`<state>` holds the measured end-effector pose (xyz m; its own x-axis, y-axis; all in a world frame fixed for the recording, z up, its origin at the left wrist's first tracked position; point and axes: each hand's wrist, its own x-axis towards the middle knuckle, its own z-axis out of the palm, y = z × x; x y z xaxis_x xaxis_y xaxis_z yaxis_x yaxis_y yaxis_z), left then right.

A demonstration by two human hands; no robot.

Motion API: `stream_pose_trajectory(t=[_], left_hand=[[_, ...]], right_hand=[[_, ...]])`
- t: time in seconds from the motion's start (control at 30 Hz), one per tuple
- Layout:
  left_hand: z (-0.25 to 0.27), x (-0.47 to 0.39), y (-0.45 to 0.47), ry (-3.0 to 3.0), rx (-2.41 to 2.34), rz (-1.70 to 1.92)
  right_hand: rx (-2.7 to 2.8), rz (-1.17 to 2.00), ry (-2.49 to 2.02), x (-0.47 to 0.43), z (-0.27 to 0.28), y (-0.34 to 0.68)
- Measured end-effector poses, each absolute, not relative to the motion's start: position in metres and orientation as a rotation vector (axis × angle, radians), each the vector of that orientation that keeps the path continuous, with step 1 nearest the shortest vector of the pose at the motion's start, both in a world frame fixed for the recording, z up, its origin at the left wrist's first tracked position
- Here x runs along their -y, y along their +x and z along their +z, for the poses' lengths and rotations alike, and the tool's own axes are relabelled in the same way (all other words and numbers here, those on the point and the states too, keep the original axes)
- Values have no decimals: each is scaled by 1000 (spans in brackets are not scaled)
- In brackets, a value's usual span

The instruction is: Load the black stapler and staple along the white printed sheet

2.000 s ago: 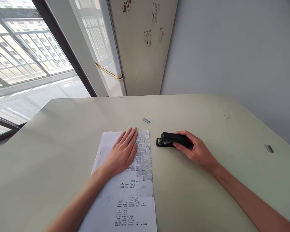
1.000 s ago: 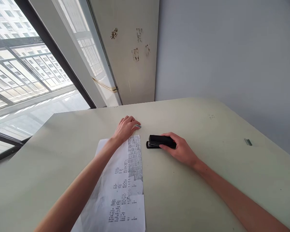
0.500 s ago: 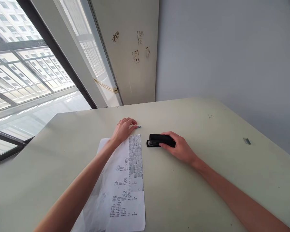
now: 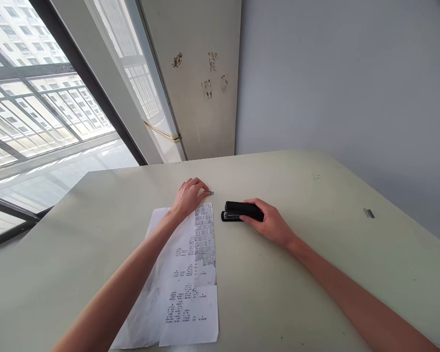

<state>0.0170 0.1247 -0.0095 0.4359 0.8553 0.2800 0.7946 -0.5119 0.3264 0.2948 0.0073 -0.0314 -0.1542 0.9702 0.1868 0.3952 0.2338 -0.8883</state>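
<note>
My right hand point(image 4: 266, 222) is wrapped round the rear of a black stapler point(image 4: 238, 209), which lies on its base with its front pointing left. At the top edge of the printed papers, my left hand point(image 4: 192, 194) pinches a small grey strip of staples point(image 4: 211, 193) between thumb and fingers; only its end sticks out. The papers point(image 4: 190, 293) lie partly beneath my left forearm, one sheet overlapping another, with text and a dense block of print at the upper right.
Another small grey strip of staples point(image 4: 368, 213) lies far right on the pale table point(image 4: 297, 293). Behind the table stand a stained pale panel point(image 4: 209, 117) and a blue-grey wall point(image 4: 333, 73). A window point(image 4: 47, 98) is at the left.
My left fingers have closed in on the small staple strip. The stapler stays in my right hand. The whole view has shifted slightly.
</note>
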Motion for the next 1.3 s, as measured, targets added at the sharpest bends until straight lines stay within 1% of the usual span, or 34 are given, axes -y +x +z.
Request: stream_pose_trajectory(t=[0.2,0.33,0.53,0.63,0.77,0.97,1.17,1.3], left_hand=[[-12,-125,19,2433,-1450,732],[-2,-118,19,2313,-1402,845],[17,-66,22,2121,-1260,906],[12,-37,23,1962,-1205,921],[-4,-17,23,1818,-1195,844],[-14,-10,22,2030,-1304,779],[-18,-9,19,2498,-1060,735],[-18,-6,21,2632,-982,693]], right_hand=[[1704,867,-1280,-9,-33,296],[1702,869,-1295,-9,-33,296],[1695,906,-1323,-8,-33,299],[1706,967,-1333,-7,-31,303],[1743,1012,-1338,-6,-29,308],[1759,1017,-1365,-7,-31,310],[1789,1008,-1366,-8,-30,308],[1832,1018,-1370,-7,-27,310]])
